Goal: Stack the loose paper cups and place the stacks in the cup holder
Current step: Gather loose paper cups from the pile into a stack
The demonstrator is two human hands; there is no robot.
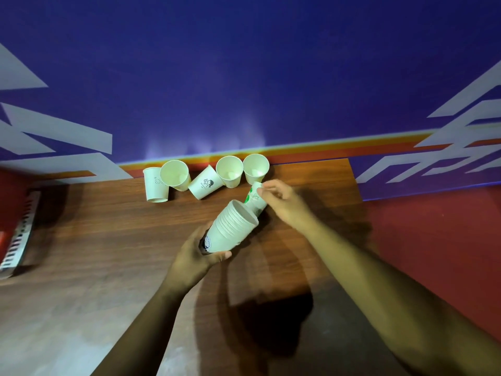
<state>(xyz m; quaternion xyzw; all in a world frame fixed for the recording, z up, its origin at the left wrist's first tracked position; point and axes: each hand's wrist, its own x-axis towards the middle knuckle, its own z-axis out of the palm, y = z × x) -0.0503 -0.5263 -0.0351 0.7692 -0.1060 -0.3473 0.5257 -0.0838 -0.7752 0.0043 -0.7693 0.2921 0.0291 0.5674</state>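
Observation:
My left hand (196,260) grips a tilted stack of white paper cups (230,227) by its bottom end, the open mouth pointing up and to the right. My right hand (282,199) pinches a single cup with green print (254,199) by its base, its rim partly inside the stack's mouth. Several loose cups sit along the table's far edge: an upside-down one (156,185), an open one (174,175), a tipped one with a black logo (205,185), and two more open ones (230,170) (255,168). No cup holder is visible.
The wooden table (108,234) ends at a blue wall behind the cups and drops off on the right to a red floor (433,240). A striped grey object (21,234) lies at the left edge.

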